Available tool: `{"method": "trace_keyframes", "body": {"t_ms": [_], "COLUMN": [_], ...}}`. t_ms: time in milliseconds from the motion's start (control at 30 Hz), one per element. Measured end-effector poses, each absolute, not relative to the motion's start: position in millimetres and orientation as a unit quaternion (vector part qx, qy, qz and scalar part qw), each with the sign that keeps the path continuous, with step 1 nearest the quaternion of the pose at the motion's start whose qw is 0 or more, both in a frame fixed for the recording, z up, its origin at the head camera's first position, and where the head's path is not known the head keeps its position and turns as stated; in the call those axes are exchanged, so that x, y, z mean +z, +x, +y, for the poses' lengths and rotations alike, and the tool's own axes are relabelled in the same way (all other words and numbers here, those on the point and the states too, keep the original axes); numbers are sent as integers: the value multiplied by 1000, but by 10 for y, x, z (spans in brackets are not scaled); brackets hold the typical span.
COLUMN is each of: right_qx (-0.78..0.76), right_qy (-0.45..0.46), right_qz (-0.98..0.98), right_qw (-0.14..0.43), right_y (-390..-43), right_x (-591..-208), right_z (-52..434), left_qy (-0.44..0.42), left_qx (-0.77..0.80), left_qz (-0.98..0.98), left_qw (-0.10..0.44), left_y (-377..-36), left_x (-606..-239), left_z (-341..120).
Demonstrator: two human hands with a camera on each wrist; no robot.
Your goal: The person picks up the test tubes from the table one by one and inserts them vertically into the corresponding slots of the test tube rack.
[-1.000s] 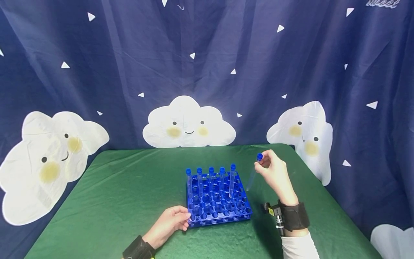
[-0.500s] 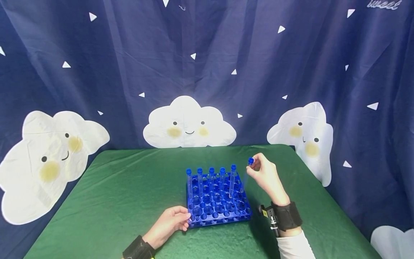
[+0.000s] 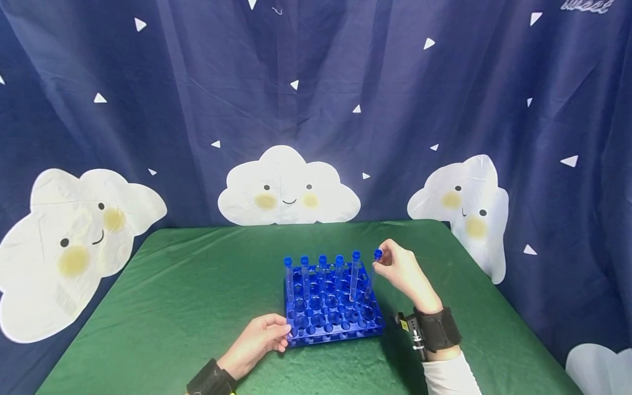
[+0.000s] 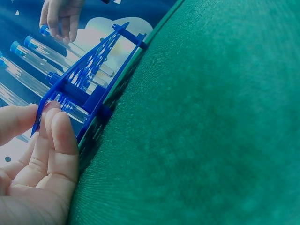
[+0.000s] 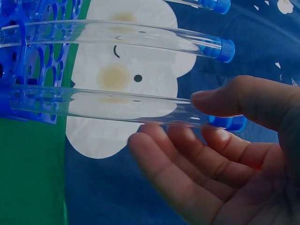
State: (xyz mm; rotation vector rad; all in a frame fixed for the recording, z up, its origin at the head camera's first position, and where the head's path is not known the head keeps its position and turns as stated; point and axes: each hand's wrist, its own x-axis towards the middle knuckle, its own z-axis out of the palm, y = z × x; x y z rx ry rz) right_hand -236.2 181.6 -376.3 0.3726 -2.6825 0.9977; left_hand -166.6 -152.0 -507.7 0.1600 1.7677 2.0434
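Observation:
A blue test tube rack [image 3: 336, 331] stands on the table, and my left hand [image 3: 258, 339] pinches its near left corner. The left wrist view shows the thumb and fingers [image 4: 62, 133] on either side of the rack's top plate. At the rack's right side, my right hand [image 3: 406, 276] holds a clear, blue-capped test tube [image 5: 117, 104] just below the cap, between thumb and fingertips. Its lower end is down in a rack hole, and the tube leans slightly right. Several similar test tubes [image 3: 306, 280] stand in a row to its left.
A green cloth [image 3: 197, 285] covers the table. Behind it hangs a dark blue curtain [image 3: 316, 109] printed with white clouds. Several front holes of the rack hold no tubes. Black straps with cameras [image 3: 439, 332] sit on the wrists.
My right hand has moved left and down with the test tube, from beside the rack to one of its holes on the right. My left hand has stayed on the rack's corner.

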Motion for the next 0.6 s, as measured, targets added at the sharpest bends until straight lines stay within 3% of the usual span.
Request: {"method": "trace_keyframes", "body": {"t_ms": [600], "right_qx": [331], "right_qy": [170], "right_qz": [-926], "right_qw": [68], "right_y": [-2349], "right_x": [-3734], "right_z": [1965], "left_qy": [59], "left_qx": [735], "left_qz": [641], "left_qw": [213], "left_y": [-1671], "left_x": [-5087], "left_z": [-1523]}}
